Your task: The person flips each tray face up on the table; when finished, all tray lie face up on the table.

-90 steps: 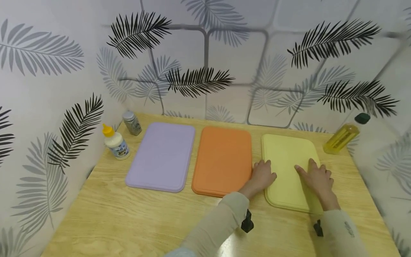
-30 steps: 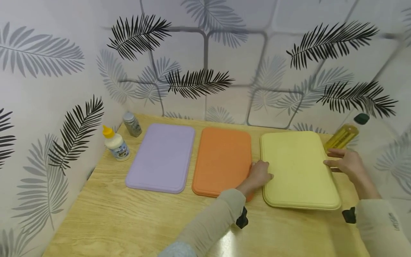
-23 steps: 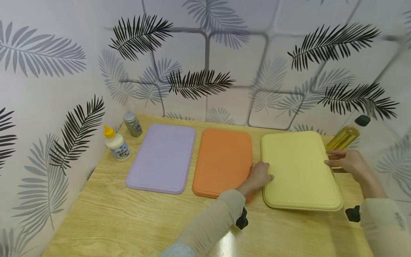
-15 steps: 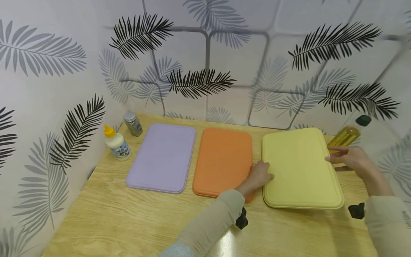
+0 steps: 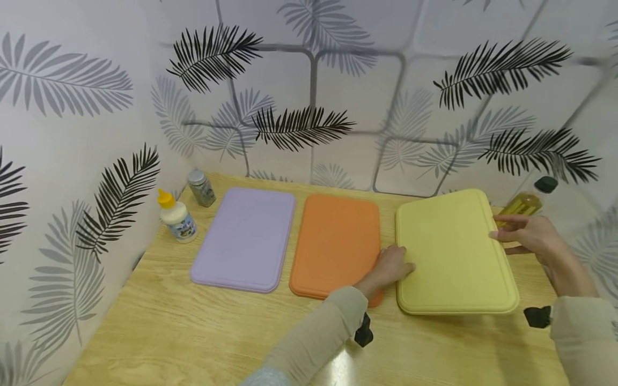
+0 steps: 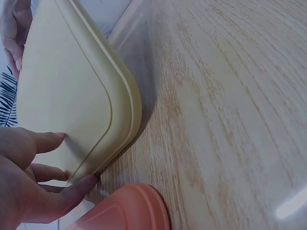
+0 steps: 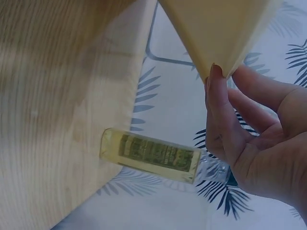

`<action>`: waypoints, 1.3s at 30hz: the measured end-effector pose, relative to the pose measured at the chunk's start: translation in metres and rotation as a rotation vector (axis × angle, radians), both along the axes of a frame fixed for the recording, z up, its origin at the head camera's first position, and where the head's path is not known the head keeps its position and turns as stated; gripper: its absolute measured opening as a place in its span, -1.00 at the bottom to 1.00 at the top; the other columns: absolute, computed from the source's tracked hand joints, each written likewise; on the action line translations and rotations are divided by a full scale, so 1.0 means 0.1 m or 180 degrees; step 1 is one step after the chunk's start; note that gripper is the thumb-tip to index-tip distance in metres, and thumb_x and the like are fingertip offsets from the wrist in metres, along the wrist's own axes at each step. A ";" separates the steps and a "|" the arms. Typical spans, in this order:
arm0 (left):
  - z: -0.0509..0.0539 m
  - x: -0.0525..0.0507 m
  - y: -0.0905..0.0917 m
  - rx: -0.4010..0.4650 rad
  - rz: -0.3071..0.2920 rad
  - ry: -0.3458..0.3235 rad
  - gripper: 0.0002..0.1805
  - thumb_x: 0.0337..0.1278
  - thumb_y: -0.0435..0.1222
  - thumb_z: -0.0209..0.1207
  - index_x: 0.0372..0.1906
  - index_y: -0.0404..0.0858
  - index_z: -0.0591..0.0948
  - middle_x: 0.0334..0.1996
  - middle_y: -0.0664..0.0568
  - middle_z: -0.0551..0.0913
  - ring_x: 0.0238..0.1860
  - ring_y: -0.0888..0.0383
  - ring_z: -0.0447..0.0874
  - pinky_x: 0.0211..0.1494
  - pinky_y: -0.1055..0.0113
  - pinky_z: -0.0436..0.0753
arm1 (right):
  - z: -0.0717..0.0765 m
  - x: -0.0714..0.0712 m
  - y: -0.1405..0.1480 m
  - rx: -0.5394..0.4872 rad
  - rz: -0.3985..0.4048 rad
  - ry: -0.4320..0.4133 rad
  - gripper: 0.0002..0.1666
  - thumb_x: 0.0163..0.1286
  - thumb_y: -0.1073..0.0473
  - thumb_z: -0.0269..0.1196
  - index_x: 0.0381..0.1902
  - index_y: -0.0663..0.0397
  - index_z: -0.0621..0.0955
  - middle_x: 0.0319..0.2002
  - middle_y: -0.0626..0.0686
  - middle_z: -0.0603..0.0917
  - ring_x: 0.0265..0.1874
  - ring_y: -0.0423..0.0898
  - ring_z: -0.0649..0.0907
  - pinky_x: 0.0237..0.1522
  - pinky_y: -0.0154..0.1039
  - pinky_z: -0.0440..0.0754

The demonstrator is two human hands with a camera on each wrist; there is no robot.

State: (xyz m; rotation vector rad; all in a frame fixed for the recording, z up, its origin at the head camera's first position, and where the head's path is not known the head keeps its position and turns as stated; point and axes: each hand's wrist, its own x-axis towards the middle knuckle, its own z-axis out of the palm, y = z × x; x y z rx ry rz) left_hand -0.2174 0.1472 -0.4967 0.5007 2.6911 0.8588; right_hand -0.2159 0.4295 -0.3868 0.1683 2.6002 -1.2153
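Note:
A yellow rectangular board [image 5: 449, 257] with rounded corners and a grooved rim is tilted, its right side raised off the wooden table. My right hand [image 5: 533, 234] pinches its raised right edge between thumb and fingers; the right wrist view shows the same hand [image 7: 259, 120] on that edge. At the low left edge, my left hand [image 5: 388, 266] holds the board, and in the left wrist view its thumb and fingertips [image 6: 53, 143] lie against the rim. Close to the left hand is an orange board [image 5: 335, 241], lying flat, partly covered by the wrist.
A purple board [image 5: 243, 238] lies flat to the left. Behind it stand a glue bottle [image 5: 177, 217] with yellow cap and a small grey-lidded jar [image 5: 201, 187]. A bottle of yellow liquid [image 7: 148, 153] stands just behind my right hand. Patterned walls border the wooden table [image 5: 193, 332].
My right hand has gone from resting on the yellow board to its right edge and raised that side, tilting it leftward. The left hand has stayed by the left edge.

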 end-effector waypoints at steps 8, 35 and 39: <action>-0.01 0.04 -0.04 0.0270 0.0085 -0.0184 -0.47 0.34 -0.10 0.08 0.30 -0.29 0.46 0.21 -0.01 0.53 0.25 0.15 0.44 0.28 0.40 0.37 | 0.10 0.02 -0.13 0.0040 0.0003 0.0111 -0.08 0.33 -0.03 0.28 0.41 0.43 0.18 0.10 0.42 0.43 -0.37 -0.46 0.58 -0.20 -0.06 0.70; -0.04 0.46 -0.16 0.0988 -0.0189 -0.0302 -0.40 0.46 0.04 -0.14 0.41 -0.22 0.32 0.34 -0.06 0.39 0.35 0.06 0.32 0.35 0.24 0.35 | 0.36 0.01 -0.36 -0.0460 -0.0258 0.0361 -0.22 0.27 0.04 0.34 0.37 0.14 0.35 -0.34 -0.31 0.59 -0.37 -0.34 0.62 -0.33 -0.30 0.70; -0.08 0.50 -0.15 0.1099 -0.0264 -0.0378 -0.37 0.46 0.06 -0.15 0.42 -0.22 0.29 0.36 -0.04 0.35 0.37 0.07 0.28 0.37 0.23 0.33 | 0.41 -0.02 -0.42 -0.0484 -0.0245 0.0396 -0.14 0.26 0.04 0.35 0.43 0.17 0.28 -0.31 -0.34 0.57 -0.35 -0.35 0.61 -0.33 -0.32 0.69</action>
